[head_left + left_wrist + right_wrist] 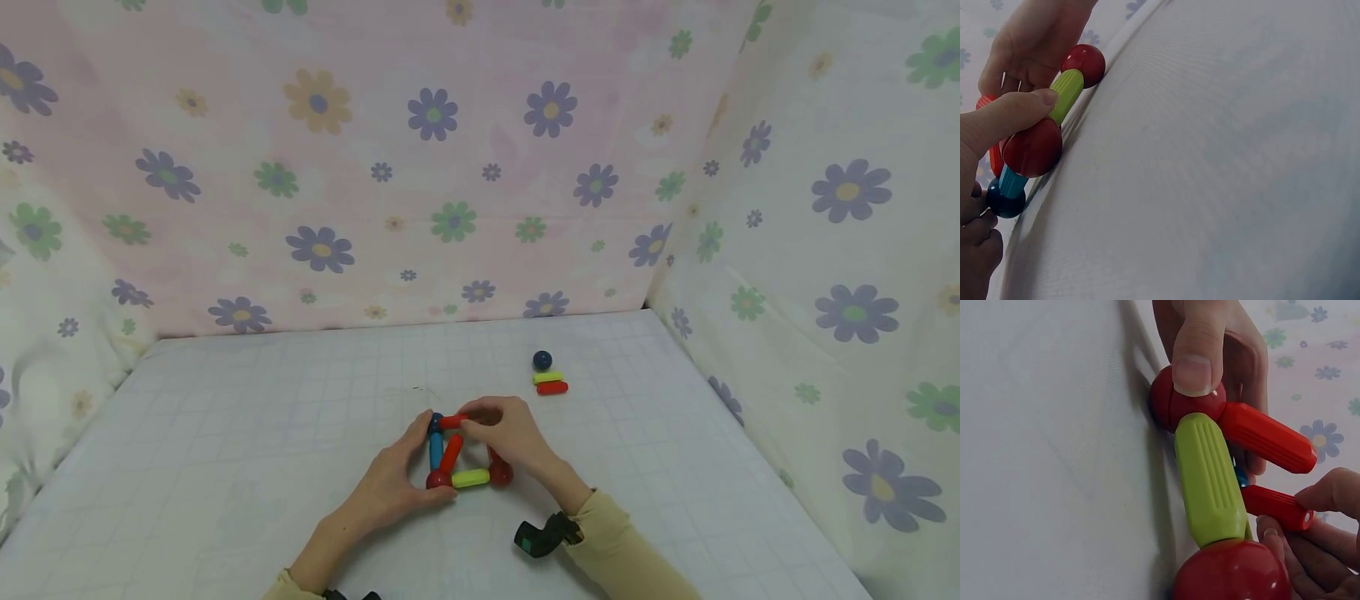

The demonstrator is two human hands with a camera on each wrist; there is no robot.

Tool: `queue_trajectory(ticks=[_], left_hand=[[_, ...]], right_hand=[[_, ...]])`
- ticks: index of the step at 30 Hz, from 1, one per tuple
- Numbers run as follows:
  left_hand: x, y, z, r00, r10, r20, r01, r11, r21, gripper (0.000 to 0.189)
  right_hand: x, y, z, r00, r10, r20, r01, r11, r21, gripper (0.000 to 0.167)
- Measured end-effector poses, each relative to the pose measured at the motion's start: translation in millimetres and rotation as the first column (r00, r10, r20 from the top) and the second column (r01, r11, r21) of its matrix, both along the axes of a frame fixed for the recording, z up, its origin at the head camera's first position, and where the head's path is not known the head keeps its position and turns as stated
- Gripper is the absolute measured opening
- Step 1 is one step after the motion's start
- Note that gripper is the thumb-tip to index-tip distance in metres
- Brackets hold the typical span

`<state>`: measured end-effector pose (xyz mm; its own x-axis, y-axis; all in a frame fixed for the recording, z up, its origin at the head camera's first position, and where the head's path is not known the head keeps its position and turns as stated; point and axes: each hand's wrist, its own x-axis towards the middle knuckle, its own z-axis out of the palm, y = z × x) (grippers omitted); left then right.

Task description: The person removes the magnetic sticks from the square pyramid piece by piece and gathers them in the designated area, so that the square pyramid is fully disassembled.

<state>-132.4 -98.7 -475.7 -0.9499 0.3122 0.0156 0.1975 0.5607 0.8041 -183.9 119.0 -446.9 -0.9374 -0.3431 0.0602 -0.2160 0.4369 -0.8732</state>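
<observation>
A frame of toy balls and ribbed rods, which look magnetic, rests on the white table. A yellow-green rod [471,478] joins a red ball [438,480] to another red ball [501,473] along its near side. On the left, a blue rod [436,452] links the near red ball to a dark blue ball [1005,200]. My left hand [390,481] spans this side, thumb on the red ball, fingers at the blue one. Between finger and thumb, my right hand [517,433] pinches a red rod [1275,506] by the blue ball. Another red rod [1269,439] slants up from the near-left ball.
Beyond the right hand lie a loose dark blue ball [542,360], a yellow-green rod [547,378] and a red rod [552,388]. A flowered curtain [360,133] borders the table [225,433] at the back and sides.
</observation>
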Motion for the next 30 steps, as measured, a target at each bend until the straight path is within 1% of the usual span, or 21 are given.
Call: queue_trajectory(ticks=[5,12,18,23,30], left_hand=[[0.2,0.0,0.7,1.000,0.001,-0.005,-0.001,1.000,-0.001,0.109],[0.5,0.1,1.5,1.000,0.002,-0.001,-0.002,1.000,-0.001,0.109],[0.3,0.1,1.3,1.000,0.002,0.004,-0.002,1.000,-0.001,0.109],[0.8,0.4,1.3,1.000,0.001,0.004,-0.001,1.000,0.003,0.109],[0.5,0.8,0.6,1.000,0.007,0.007,-0.007,1.000,-0.008,0.109]], right_hand=[[-0.3,0.5,-0.2,1.000,0.004,-0.015,-0.004,1.000,0.007,0.020],[-1.4,0.0,-1.3,1.000,-0.005,-0.009,0.005,1.000,0.010,0.021],[-2.5,0.3,-3.7,1.000,-0.006,-0.024,0.007,1.000,0.014,0.021],[-1.5,1.4,-2.4,1.000,0.001,-0.030,-0.001,1.000,0.003,0.020],[0.1,1.8,-0.8,1.000,-0.009,-0.025,0.009,1.000,0.004,0.019]])
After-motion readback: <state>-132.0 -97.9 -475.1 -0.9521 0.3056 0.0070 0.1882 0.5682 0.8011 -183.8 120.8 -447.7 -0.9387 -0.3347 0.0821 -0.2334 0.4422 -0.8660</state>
